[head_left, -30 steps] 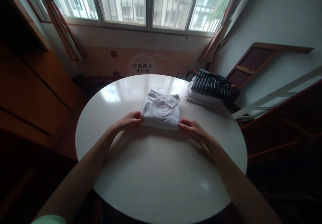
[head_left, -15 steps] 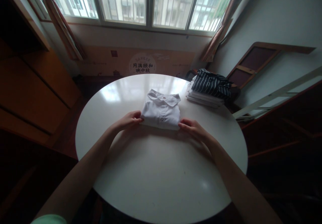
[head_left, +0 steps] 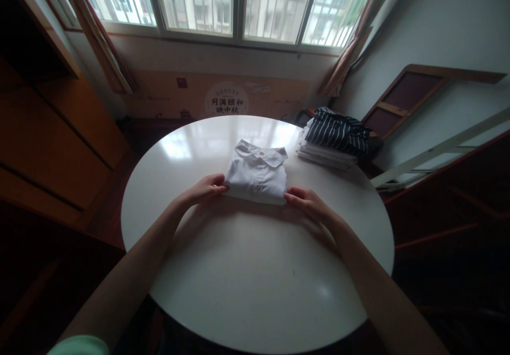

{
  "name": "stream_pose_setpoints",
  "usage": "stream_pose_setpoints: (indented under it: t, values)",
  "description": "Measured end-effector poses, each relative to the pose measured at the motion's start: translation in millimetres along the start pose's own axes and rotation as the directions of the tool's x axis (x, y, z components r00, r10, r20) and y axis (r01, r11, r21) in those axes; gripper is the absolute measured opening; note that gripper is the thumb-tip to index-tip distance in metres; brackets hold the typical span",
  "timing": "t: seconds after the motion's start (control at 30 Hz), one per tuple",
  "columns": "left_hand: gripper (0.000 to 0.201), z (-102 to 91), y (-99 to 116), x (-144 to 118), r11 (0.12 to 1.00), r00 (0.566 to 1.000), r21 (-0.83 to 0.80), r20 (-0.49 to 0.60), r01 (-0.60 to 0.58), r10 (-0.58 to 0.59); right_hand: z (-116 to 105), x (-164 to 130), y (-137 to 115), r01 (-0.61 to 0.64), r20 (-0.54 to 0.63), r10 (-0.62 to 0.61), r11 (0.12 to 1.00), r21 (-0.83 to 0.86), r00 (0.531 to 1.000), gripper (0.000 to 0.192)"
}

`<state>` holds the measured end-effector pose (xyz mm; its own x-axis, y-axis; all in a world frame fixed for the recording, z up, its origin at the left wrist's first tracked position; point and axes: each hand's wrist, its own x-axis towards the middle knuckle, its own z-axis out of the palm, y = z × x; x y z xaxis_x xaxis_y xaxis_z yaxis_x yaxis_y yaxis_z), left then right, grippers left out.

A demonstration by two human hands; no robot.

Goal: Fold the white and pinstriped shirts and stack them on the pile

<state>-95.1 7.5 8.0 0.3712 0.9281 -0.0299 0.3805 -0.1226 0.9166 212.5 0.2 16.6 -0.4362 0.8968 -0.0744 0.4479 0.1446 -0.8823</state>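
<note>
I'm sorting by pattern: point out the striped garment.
The black garment with white stripes, lying on the stacked white garments; those and the white collared shirt look plain.

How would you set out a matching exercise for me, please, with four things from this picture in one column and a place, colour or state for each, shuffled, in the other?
Things:
1. white shirt
2. striped cloth
3. table
4. sleeve

Places, colours or states:
A. pale green, near the picture's lower left corner
B. shiny, with a rounded edge
C. folded, between the left hand and the right hand
D. on top of the white pile

Right pairs: 1-C, 2-D, 3-B, 4-A
</note>
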Motion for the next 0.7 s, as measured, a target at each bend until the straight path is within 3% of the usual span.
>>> stream_pose_setpoints:
  t: [0.27, 0.6, 0.7]
  values:
    - [0.022, 0.5, 1.2, -0.4, 1.000, 1.000, -0.025, 0.008, 0.003, -0.003, -0.3, 1.2, 2.3, 0.002, 0.009, -0.002, 1.000, 0.014, 1.000, 0.032]
    - [0.031, 1.5, 2.3, -0.4, 0.992, 0.999, 0.124, -0.037, 0.002, 0.003, -0.7, 0.8, 1.9, -0.013, 0.010, 0.013, 1.000, 0.013, 1.000, 0.033]
    - [0.035, 3.1, 3.2, -1.0, 0.994, 0.999, 0.105, -0.036, 0.021, -0.017, -1.2, 0.7, 2.2, -0.039, 0.042, 0.037, 0.999, 0.035, 0.998, 0.033]
